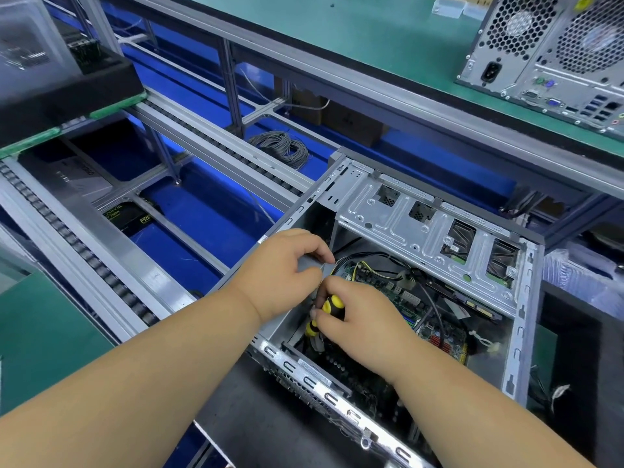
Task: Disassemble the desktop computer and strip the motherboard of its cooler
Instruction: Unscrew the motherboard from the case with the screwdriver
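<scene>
An open desktop computer case (520,336) lies on its side in front of me. Its green motherboard (435,327) shows inside, crossed by black and yellow cables (381,265). My right hand (364,322) grips a yellow-and-black screwdriver (329,307), which points down into the case near its left wall. My left hand (287,268) rests on the top edge of that grey left wall, fingers curled over it, right beside the screwdriver handle. The screwdriver tip and the cooler are hidden under my right hand.
The silver drive cage (422,228) spans the case's far side. A second computer tower (553,59) stands on the green bench at top right. A roller conveyor (84,251) runs along the left, with a coil of grey cable (280,146) beyond and a black tray (67,82) at upper left.
</scene>
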